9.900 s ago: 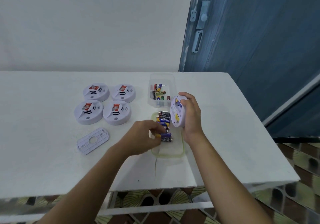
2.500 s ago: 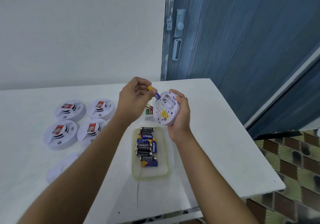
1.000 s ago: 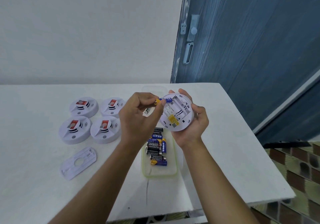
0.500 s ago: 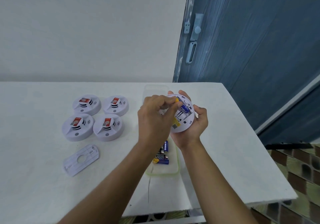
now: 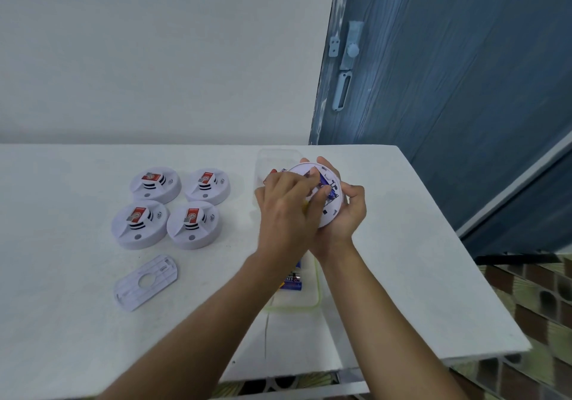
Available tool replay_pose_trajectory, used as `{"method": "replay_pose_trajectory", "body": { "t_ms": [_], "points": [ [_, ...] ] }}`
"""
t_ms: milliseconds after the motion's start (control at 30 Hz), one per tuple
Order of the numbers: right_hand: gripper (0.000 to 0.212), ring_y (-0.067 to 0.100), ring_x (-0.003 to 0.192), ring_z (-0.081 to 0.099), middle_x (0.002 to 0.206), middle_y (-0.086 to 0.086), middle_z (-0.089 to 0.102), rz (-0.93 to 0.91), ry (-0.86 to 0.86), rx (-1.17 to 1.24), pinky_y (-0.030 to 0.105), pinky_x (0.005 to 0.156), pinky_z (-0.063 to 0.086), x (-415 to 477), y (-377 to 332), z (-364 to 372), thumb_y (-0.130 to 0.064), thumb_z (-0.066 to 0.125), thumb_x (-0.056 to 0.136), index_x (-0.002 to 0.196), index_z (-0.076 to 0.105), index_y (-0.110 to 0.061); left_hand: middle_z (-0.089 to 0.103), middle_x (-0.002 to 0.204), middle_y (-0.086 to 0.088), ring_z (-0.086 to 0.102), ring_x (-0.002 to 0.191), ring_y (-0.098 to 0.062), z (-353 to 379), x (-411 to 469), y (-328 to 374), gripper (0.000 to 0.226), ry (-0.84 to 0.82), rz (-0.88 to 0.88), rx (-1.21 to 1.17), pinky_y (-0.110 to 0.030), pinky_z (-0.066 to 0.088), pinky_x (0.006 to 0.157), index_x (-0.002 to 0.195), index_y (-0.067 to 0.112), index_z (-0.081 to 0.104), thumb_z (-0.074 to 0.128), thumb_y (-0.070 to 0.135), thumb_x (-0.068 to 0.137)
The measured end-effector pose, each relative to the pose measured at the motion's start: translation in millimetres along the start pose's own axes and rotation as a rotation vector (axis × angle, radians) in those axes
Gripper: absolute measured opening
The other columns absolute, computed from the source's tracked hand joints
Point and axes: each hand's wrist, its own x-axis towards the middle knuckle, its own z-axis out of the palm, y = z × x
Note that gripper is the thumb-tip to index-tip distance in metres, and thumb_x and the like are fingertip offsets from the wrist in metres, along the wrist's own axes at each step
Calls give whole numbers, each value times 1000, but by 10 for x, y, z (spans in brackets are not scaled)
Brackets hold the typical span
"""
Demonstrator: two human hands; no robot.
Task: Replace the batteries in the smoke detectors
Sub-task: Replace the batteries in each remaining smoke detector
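Observation:
My right hand (image 5: 346, 213) grips a white round smoke detector (image 5: 332, 204) above the table, its open back facing me. My left hand (image 5: 288, 207) lies over the detector's left half, and its thumb and fingers pinch a blue battery (image 5: 325, 184) at the battery slot. Whether the battery sits fully in the slot is hidden by the fingers. Below my wrists a green-rimmed lid (image 5: 316, 294) holds spare batteries (image 5: 292, 280), mostly covered by my left forearm. The detector's white cover plate (image 5: 145, 282) lies flat at the front left.
Several white smoke detectors (image 5: 139, 223) with red labels stand in a square group at the left of the white table (image 5: 402, 275). A clear plastic box (image 5: 272, 158) sits behind my hands. A blue door (image 5: 448, 90) is at the right; the table's front edge is close.
My left hand brought the battery from the lid up to the detector and now holds it down at the slot. My right hand turned the detector's back toward me.

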Motion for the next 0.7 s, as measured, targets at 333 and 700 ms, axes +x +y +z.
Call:
{"method": "replay_pose_trajectory", "body": {
  "t_ms": [333, 700],
  "points": [
    [39, 20, 82, 68, 96, 9, 70, -70, 153, -331, 28, 69, 56, 108, -183, -137, -30, 51, 74, 107, 67, -16, 62, 97, 0, 54, 91, -16, -115, 120, -134, 35, -447, 25, -108, -21, 36, 87, 115, 11, 69, 45, 29, 97],
    [31, 17, 87, 62, 98, 1, 68, 0, 377, -439, 28, 72, 46, 267, -307, -242, -38, 53, 80, 103, 68, -23, 71, 105, -4, 65, 87, -16, 268, 912, -809, 29, -539, -251, 184, -17, 42, 75, 107, 10, 71, 47, 6, 93]
  ]
}}
